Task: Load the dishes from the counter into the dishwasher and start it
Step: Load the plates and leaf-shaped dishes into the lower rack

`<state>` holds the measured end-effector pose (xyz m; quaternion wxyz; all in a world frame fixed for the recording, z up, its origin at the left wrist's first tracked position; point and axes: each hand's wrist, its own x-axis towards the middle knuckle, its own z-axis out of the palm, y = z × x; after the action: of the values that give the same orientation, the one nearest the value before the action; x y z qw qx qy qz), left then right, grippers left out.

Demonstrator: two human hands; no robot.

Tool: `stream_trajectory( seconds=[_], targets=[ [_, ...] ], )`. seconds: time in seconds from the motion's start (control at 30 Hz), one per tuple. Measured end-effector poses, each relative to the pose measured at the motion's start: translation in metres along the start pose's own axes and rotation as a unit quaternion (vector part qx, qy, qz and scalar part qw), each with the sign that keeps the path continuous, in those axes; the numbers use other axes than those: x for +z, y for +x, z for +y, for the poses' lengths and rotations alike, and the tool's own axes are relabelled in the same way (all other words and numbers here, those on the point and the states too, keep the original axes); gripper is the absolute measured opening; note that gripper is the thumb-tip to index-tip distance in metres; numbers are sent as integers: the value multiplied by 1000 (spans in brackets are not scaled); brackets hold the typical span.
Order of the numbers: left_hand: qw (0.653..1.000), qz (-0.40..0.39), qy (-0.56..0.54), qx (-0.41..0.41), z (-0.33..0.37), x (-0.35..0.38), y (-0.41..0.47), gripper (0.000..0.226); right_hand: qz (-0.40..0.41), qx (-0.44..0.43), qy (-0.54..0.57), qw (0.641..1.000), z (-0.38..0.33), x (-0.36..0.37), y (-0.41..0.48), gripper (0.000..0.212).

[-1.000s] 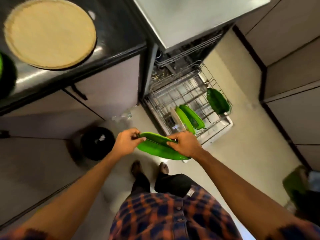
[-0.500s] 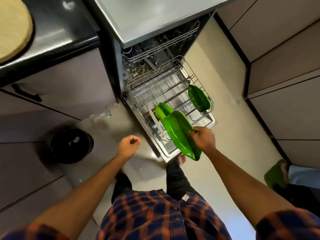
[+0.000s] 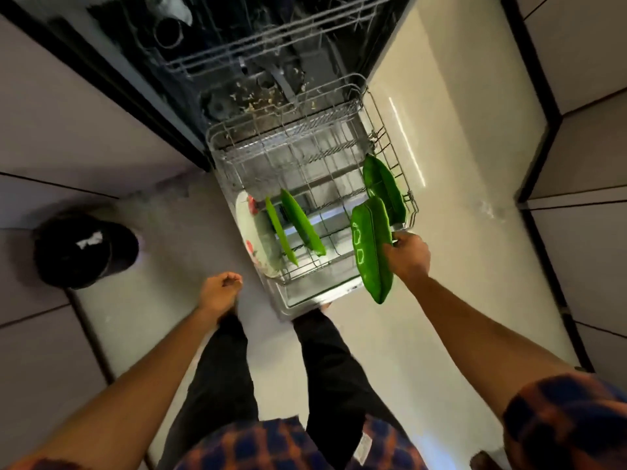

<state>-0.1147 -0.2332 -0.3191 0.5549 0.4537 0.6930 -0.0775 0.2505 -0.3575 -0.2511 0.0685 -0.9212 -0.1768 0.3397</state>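
Observation:
My right hand (image 3: 409, 256) grips a green leaf-shaped plate (image 3: 369, 245) on edge, over the front right corner of the pulled-out lower rack (image 3: 305, 154). Another green plate (image 3: 385, 184) leans at the rack's right side just behind it. Two green plates (image 3: 302, 225) stand upright in the tines at the front left, beside a white plate (image 3: 252, 232) with red marks. My left hand (image 3: 220, 291) hangs over the floor left of the rack, fingers curled, holding nothing.
The open dishwasher (image 3: 237, 45) shows its dark tub and an upper rack (image 3: 271, 39) pushed in. A black round bin (image 3: 84, 251) stands on the floor at left. Grey cabinet fronts (image 3: 583, 147) line both sides of the pale floor.
My left hand let go of the green plate and dropped to the side. My right hand carried the plate right, to the rack's front right corner. The view tilted down, losing the counter.

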Motion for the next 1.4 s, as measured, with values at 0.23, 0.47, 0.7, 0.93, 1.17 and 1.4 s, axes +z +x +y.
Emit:
stream_trajectory(
  seconds=[0.23, 0.47, 0.7, 0.93, 1.17, 1.4],
  targets=[
    [994, -23, 92, -49, -19, 87, 8, 8, 36, -39, -5, 999, 2, 6, 103, 6],
    [930, -87, 291, 208, 3, 186, 16, 42, 101, -88, -4, 991, -5, 6, 176, 34],
    [890, -98, 352, 271, 31, 242, 34, 60, 86, -169, -52, 980, 3, 16, 213, 32],
    [894, -91, 303, 316, 33, 247, 48, 57, 87, -258, -113, 956, 4, 33, 232, 15],
    [888, -96, 290, 343, 51, 259, 51, 53, 70, -285, -120, 948, 8, 51, 239, 15],
    [891, -92, 273, 351, 56, 256, 62, 44, 46, -300, -169, 938, -8, 68, 249, 15]
  ],
)
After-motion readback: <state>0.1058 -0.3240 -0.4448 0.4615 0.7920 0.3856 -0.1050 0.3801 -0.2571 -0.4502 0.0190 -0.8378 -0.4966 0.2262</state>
